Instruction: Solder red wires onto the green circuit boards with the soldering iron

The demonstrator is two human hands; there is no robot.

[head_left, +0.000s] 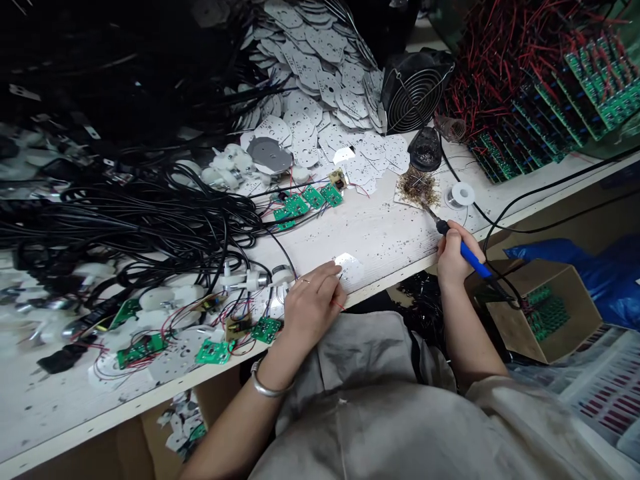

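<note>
My right hand (454,259) grips a soldering iron (475,260) by its blue handle. The iron's tip rests in brown, solder-flecked debris (419,189) on a small pad. My left hand (315,300) lies at the table's front edge with fingers curled together. Its fingertips touch the near-left edge of a white perforated plate (350,270), and a short red wire sticks out by the thumb. Whatever is under the fingers is hidden. Left of that hand are a green circuit board (265,329) with thin wires and a white plastic part with a metal collar (254,280).
Black cables (200,220) are heaped on the left. White plates (320,73) pile up behind, beside a black fan (417,90). A solder spool (461,195) stands near the iron. Circuit boards (545,120) with red wires line the back right. Below sits a cardboard box (575,320).
</note>
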